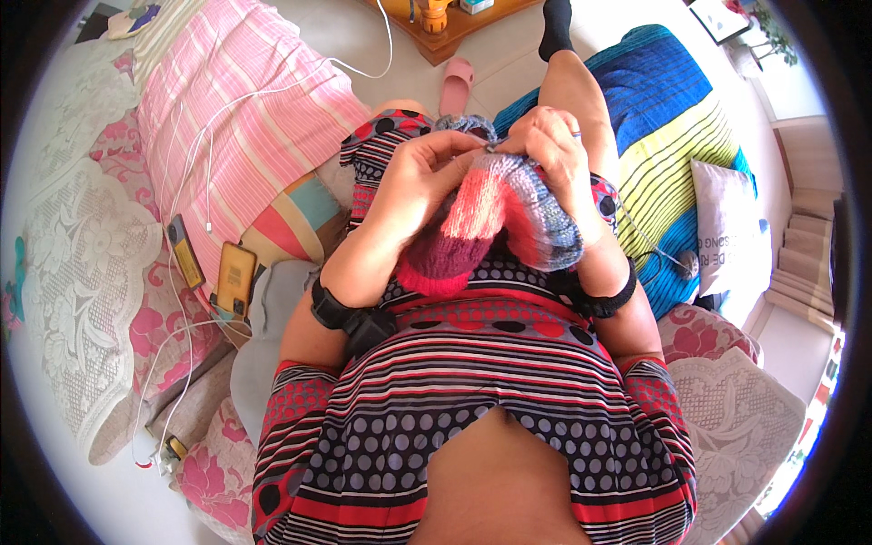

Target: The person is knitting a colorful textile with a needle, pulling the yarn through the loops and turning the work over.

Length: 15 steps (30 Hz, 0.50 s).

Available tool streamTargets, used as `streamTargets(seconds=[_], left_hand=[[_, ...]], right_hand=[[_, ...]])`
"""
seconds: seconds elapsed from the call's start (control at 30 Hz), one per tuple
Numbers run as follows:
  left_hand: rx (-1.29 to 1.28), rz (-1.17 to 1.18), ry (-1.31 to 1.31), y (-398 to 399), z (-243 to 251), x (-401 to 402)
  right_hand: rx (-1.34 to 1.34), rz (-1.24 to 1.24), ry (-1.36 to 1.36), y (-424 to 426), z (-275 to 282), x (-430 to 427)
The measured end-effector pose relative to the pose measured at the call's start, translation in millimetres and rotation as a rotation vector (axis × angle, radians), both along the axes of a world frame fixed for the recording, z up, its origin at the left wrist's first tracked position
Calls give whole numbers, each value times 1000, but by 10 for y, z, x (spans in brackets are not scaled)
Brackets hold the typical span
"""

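A multicoloured knitted piece [477, 211] in coral, maroon, crimson and blue-grey hangs in front of my chest, above my lap. My left hand [432, 167] pinches its upper edge between thumb and fingers. Close beside it, my right hand [553, 146] grips the same edge, a ring on one finger. Something small and dark shows between the fingertips, too small to make out. Beyond the hands, a blue-grey knitted part [469, 126] bunches up. From my right side a grey yarn strand [640, 228] runs to a small yarn ball [689, 264] on the sofa.
On the left lie a smartphone in a yellow case [234, 278], a second dark phone-like device [185, 252] and a white cable [197, 139]. A pale cushion [725, 225] rests at the right. A pink slipper [456, 85] is on the floor near a wooden table [436, 48].
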<state>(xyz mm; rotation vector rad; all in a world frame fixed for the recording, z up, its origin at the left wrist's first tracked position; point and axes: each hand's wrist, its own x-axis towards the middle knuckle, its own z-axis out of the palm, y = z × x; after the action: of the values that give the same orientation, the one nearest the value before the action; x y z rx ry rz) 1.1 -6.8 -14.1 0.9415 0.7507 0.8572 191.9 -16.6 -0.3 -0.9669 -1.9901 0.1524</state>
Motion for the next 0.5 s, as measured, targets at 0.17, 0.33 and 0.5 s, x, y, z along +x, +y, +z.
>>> streamTargets(seconds=[0.17,0.33,0.5], left_hand=[[7,29,68,8,81,-3],[19,89,27,18,135,-26],[-64,65,-27,17,26,-19]], right_hand=[[1,-193,-19,-15,64,4],[3,-43,-45,-37,-51,57],[10,-109,-82,-40,27,5]])
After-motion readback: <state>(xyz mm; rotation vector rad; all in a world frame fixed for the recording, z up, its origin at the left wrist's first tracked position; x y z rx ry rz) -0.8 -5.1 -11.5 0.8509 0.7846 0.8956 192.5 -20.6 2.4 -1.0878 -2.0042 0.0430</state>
